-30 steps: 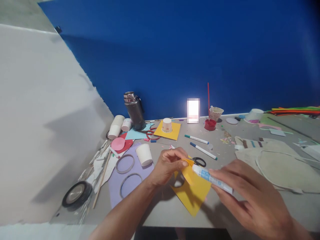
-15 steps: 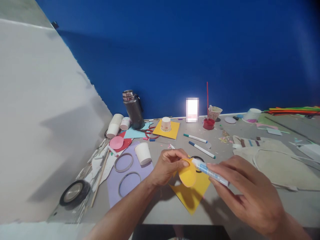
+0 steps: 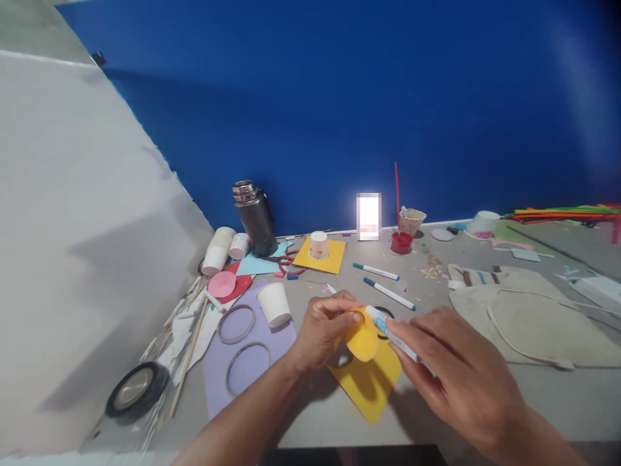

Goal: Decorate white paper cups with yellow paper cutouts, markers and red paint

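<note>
My left hand pinches a rounded yellow paper piece between thumb and fingers, above the table. In my right hand is a slim white glue pen with blue print. Its white tip meets the upper edge of the yellow piece; whether any glue comes out is too small to see. Below both hands lies a yellow paper sheet. A dark ring lies behind the glue pen, partly hidden by it.
To the left, a white paper cup and two grey rings rest on purple paper. Further back stand a dark flask and a small cup on yellow paper. Two markers lie ahead; a cloth bag is at right.
The glue pen's tip has shifted slightly left along the yellow piece's upper edge, with my right hand following. My left hand keeps its pinch. The whole view has tilted a little.
</note>
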The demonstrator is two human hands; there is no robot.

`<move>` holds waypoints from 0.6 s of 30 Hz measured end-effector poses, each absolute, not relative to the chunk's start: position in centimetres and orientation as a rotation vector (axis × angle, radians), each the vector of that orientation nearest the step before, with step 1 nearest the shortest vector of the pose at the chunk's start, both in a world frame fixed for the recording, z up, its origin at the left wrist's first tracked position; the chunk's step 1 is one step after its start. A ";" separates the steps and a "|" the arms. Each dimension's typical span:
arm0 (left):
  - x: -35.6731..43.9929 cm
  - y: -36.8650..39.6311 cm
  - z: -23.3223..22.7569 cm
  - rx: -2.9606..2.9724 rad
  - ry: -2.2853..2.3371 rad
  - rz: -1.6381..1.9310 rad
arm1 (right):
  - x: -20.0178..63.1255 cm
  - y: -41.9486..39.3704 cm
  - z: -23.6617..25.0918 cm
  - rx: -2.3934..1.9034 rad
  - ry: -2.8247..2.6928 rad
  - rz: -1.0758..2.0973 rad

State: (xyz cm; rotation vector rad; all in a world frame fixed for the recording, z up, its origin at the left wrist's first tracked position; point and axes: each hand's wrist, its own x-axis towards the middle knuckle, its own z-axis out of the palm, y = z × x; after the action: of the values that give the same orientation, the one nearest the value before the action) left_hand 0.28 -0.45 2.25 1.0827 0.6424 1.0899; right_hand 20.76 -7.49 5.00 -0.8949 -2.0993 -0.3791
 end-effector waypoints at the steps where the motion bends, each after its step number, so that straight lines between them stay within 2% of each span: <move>1: 0.3 -0.5 2.2 1.084 0.647 1.096 | 20.5 -7.5 5.0 -0.902 -2.083 -0.398; 18: 0.4 -0.4 2.3 1.051 0.671 1.083 | 18.2 -7.3 4.9 -1.008 -1.842 -0.449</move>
State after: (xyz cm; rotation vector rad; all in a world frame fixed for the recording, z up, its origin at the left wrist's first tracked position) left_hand 0.42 -0.38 2.29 1.0511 0.6713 1.0826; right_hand 18.20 -7.27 4.89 -1.0084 -1.8424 -0.4494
